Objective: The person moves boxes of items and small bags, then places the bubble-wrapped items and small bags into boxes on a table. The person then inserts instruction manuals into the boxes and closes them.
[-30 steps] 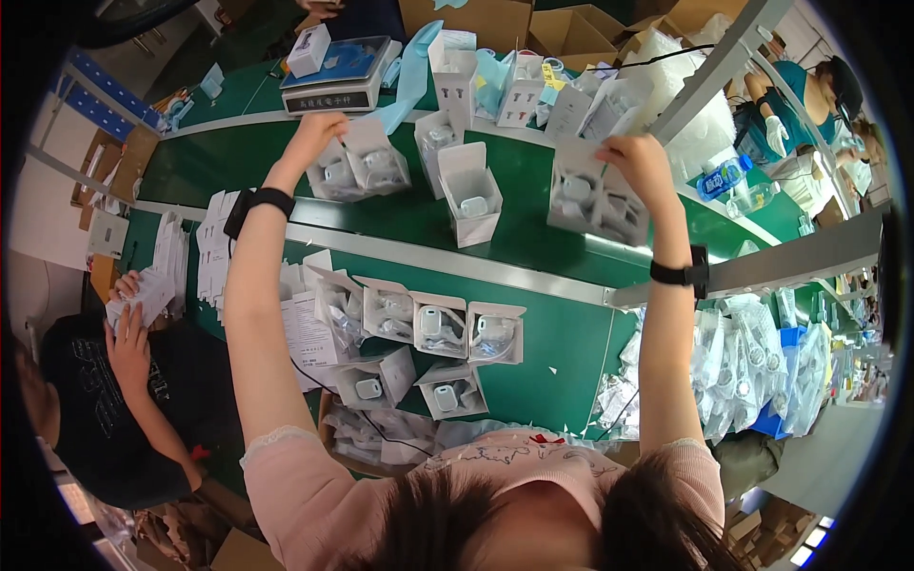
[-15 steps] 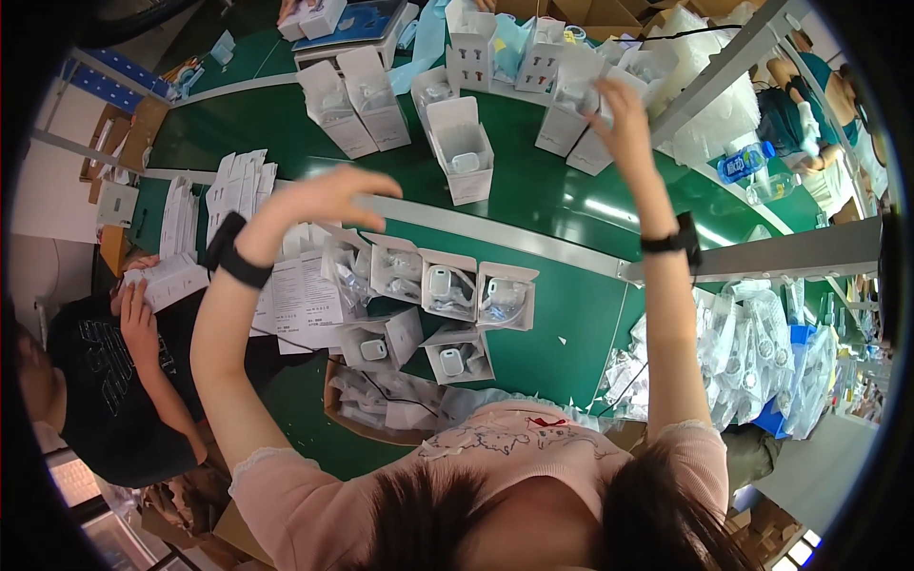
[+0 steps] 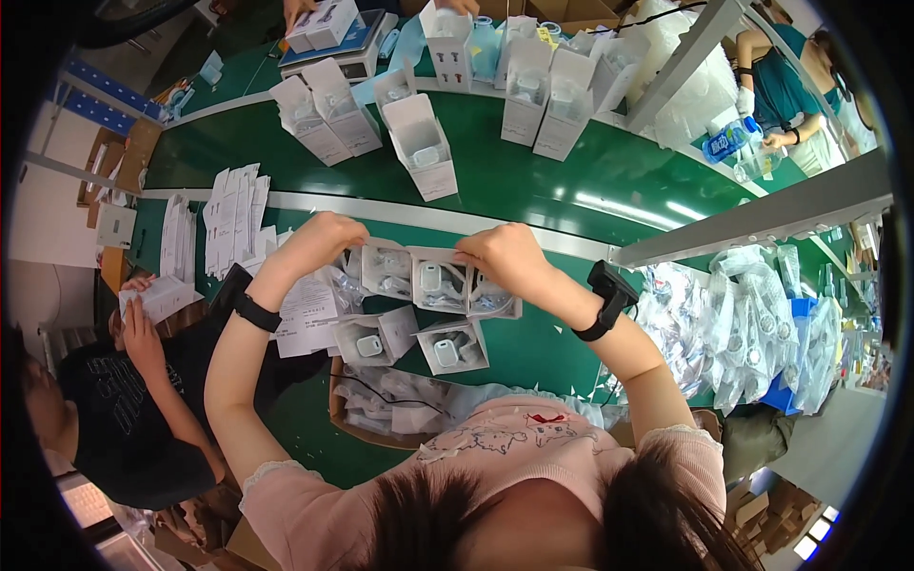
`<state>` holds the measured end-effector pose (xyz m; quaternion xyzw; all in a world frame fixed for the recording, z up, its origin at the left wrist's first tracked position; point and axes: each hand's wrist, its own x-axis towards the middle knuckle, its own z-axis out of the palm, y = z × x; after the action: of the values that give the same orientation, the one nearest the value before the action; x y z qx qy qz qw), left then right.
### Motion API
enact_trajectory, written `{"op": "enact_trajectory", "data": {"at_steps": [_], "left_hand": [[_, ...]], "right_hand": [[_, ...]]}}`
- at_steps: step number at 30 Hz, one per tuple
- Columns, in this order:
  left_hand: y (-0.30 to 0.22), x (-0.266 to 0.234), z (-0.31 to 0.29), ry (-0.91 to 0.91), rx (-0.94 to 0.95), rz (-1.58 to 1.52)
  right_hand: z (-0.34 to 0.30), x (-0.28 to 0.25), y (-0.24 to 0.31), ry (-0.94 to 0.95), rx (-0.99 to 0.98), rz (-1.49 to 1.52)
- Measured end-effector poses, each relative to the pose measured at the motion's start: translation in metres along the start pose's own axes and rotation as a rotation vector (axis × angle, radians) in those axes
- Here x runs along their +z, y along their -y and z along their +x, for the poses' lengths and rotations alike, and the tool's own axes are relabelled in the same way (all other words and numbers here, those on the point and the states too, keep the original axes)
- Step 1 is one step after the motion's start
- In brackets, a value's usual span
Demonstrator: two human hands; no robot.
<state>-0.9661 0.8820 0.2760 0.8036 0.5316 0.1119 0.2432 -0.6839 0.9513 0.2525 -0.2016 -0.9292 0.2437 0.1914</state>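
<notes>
Several small open white boxes stand together on the green table in front of me. My left hand reaches over from the left, its fingers pinched at the upper edge of one white box with bagged parts inside. My right hand pinches the raised edge of the neighbouring box, which holds a white rounded device. Partly under my right hand is another open box. Nearer me sit two more boxes, a left one and a right one, each with a similar device.
Beyond a metal rail, more open boxes stand on a green belt. Flat white cartons and printed sheets lie left. A co-worker's hand holds a box. Bagged parts are heaped right, below a metal beam.
My right hand has come down from the two boxes on the far belt to the near row. My left hand has lowered to the row too. The far boxes appear further left.
</notes>
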Motion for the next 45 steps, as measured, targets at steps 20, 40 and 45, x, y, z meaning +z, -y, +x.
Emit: {"op": "enact_trajectory", "data": {"at_steps": [20, 40, 45], "left_hand": [[-0.034, -0.024, 0.213, 0.036, 0.281, 0.080], [-0.109, -0.031, -0.041, 0.414, -0.332, 0.309], [-0.071, 0.025, -0.065, 0.374, -0.442, 0.092]], "right_hand": [[0.017, -0.143, -0.187, -0.263, 0.634, -0.482], [-0.094, 0.072, 0.011, 0.355, -0.130, 0.593], [-0.109, 0.081, -0.005, 0.173, 0.200, 0.700]]}}
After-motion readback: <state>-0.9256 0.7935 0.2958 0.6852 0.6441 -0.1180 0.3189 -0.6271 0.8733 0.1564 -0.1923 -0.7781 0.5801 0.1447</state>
